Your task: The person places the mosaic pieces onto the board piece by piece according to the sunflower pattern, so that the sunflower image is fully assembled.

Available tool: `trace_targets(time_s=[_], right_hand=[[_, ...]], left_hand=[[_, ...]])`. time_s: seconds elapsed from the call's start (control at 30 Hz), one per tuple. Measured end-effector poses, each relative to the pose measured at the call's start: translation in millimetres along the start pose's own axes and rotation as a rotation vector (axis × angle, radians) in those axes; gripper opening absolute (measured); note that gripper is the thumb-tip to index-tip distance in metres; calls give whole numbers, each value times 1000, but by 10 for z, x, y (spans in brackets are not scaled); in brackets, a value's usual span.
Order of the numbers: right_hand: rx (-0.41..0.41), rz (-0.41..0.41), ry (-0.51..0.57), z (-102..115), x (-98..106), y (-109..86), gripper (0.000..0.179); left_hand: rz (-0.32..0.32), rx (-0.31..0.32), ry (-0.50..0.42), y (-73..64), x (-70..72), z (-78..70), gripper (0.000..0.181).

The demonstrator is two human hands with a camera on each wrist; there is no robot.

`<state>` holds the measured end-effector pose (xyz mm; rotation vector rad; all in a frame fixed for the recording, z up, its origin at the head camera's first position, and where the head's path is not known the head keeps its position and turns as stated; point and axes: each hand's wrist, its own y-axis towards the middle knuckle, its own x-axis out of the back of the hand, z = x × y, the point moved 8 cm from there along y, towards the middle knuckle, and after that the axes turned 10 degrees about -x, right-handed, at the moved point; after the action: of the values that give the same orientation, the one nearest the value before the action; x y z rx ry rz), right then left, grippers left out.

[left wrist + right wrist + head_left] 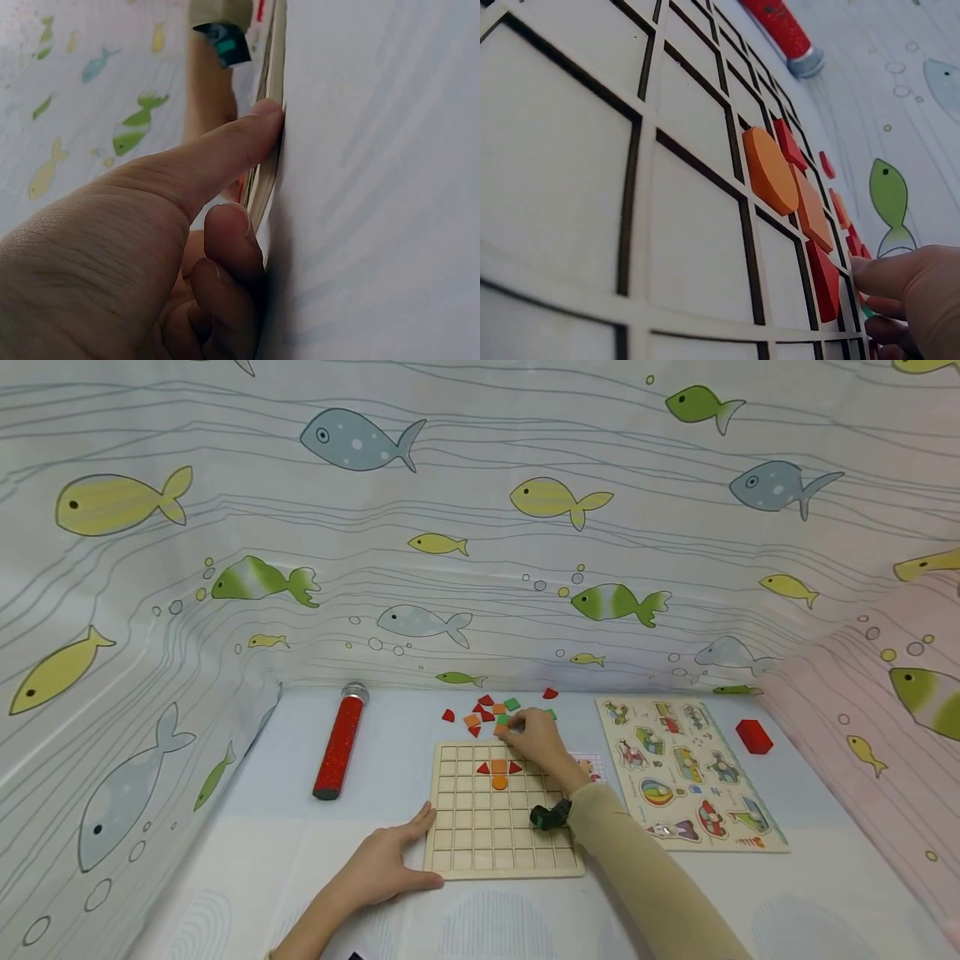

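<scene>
A wooden grid board lies flat on the table. My left hand rests at its front left corner, fingers along the left side and thumb at the front edge. The straight thumb touches the board's edge in the left wrist view. On the board are an orange round tile, an orange square behind it, and a red tile on either side of the square. Past the far edge, my right hand pinches another orange square tile at its fingertips, partly hidden.
Loose red tiles, orange ones and green ones lie behind the board. A grid-printed card is half hidden by the right forearm. A picture puzzle and red block are right; a red tube is left.
</scene>
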<state>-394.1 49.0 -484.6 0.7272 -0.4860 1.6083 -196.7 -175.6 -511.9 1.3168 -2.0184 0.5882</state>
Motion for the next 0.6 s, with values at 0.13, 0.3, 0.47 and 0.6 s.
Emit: trace_targets(time_s=[0.13,0.3,0.47,0.6], right_hand=[[-5,17,-31,3,-12,27,27],[5,15,-51,0,-25,56,27],[-16,27,-52,-32,-53,80,25],[-37,51,-54,-38,-69,91,29]], left_hand=[[5,3,1,8,-4,3,103],[4,2,1,7,-1,2,103],[2,2,-1,2,2,-3,103],[1,-1,-6,-1,3,0,103]])
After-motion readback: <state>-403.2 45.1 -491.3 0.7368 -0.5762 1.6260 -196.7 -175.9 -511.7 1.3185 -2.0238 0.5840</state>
